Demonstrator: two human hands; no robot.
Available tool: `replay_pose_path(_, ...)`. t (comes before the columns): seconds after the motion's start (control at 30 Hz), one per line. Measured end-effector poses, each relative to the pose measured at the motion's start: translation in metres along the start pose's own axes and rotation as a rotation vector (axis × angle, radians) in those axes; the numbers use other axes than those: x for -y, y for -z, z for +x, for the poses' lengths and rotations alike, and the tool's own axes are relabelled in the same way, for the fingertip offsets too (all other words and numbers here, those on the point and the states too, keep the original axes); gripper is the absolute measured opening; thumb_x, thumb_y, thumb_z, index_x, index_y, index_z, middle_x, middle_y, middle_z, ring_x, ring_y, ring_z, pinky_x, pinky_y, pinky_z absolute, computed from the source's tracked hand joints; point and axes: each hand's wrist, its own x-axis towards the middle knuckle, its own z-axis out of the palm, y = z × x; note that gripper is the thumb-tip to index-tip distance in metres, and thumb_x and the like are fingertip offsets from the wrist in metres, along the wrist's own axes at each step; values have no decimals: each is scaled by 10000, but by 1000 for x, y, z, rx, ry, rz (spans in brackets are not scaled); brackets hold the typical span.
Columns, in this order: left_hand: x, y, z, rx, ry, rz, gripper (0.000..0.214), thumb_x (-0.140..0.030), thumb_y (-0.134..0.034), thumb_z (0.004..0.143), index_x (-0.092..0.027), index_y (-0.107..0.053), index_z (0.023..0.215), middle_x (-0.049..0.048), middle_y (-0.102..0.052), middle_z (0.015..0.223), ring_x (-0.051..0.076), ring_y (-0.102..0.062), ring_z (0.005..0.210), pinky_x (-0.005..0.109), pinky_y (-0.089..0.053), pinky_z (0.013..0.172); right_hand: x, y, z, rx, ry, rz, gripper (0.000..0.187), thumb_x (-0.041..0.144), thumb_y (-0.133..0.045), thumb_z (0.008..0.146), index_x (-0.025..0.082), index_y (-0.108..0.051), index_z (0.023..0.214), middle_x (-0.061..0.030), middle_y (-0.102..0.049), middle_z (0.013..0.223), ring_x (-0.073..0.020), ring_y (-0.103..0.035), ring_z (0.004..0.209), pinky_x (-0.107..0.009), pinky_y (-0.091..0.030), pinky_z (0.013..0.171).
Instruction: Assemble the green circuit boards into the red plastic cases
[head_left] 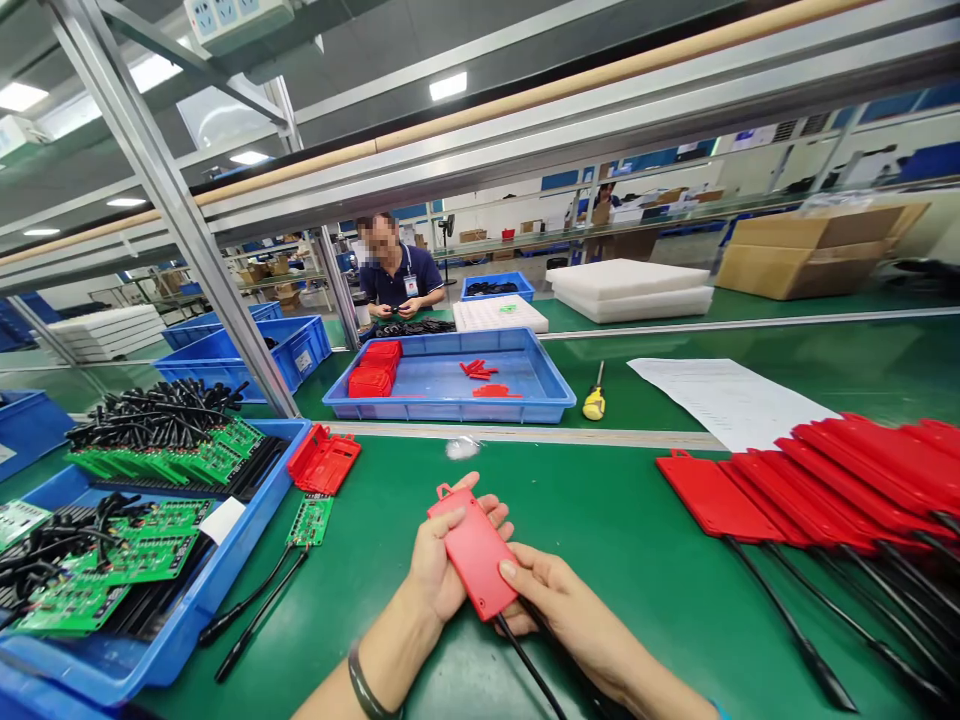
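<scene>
A red plastic case (477, 552) with a hanging loop at its top end and black cables at its lower end is held between both hands over the green bench. My left hand (442, 550) cradles it from the left and below, thumb on its face. My right hand (551, 590) grips the lower right corner, thumb on top, near where the cables come out. Left of the hands lie a green circuit board (309, 521) with two black cable leads and an open red case shell (324, 460). Finished-looking red cases with cables (724, 498) lie in an overlapping row on the right.
A blue tray (262, 545) on the left holds many cabled circuit boards. Behind the hands, a shallow blue bin (450, 408) contains red parts. A yellow screwdriver (594, 402) and paper sheets (720, 395) lie farther back. A co-worker (401, 270) sits across the bench.
</scene>
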Motion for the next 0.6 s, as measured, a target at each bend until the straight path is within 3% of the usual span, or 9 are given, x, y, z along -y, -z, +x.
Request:
replay_pose_path(0.07,3,2,2,-36,-42,-9,414,-110,-561,704,-159,-571,1115,56,-644,838,165,-632,790,377,-442,907,-4,2,0,-67,27,-229,374,524,-454,881,182,-500,1023,-27,-625,714,-169,-605,609,-297,-510,578)
replay_pose_path(0.13,5,4,4,-47,-87,-12,417,-77,-547,676,-173,-573,1081,30,-619,792,143,-612,729,345,-464,842,-6,2,-3,-159,173,-531,373,483,-412,909,195,-447,1143,-80,-635,904,-220,-628,807,-376,-527,725)
replay_pose_path(0.2,6,6,5,-61,-129,-8,439,-58,-544,657,-191,-564,1075,24,-613,796,146,-609,743,330,-469,818,-5,-1,-7,-185,326,-787,439,408,-440,915,203,-360,1296,-125,-526,1193,-238,-532,1082,-410,-443,936)
replay_pose_path(0.27,7,6,5,-94,-166,-3,433,-58,-554,669,-205,-553,1077,21,-617,806,146,-613,761,332,-463,843,-5,-7,-12,-152,372,-969,590,334,-505,891,194,-246,1402,-141,-379,1343,-250,-412,1218,-410,-365,1027)
replay_pose_path(0.33,8,6,5,-150,-176,17,397,-89,-576,714,-213,-540,1090,28,-632,837,151,-624,798,342,-454,880,-6,-13,-14,-145,358,-1119,666,261,-520,874,168,-182,1440,-161,-357,1338,-265,-416,1205,-412,-392,1005)
replay_pose_path(0.47,7,6,4,-208,-108,101,415,-195,-593,797,-210,-489,1198,97,-637,1075,208,-601,1027,365,-434,940,-2,-9,-11,-200,398,-1338,564,233,-420,913,146,-223,1434,-167,-449,1222,-257,-518,1058,-397,-464,913)
replay_pose_path(0.53,5,7,5,-178,-71,137,435,-223,-581,819,-198,-465,1238,121,-601,1176,222,-567,1104,372,-417,968,7,5,-7,-311,392,-1475,522,279,-404,929,121,-284,1412,-172,-489,1171,-258,-541,1006,-382,-481,877)
replay_pose_path(0.6,3,8,6,-177,-36,161,456,-247,-564,835,-193,-436,1270,137,-576,1224,227,-550,1135,381,-405,983,21,28,-4,-523,287,-1659,501,321,-407,935,85,-361,1374,-189,-528,1106,-266,-563,952,-368,-496,824)
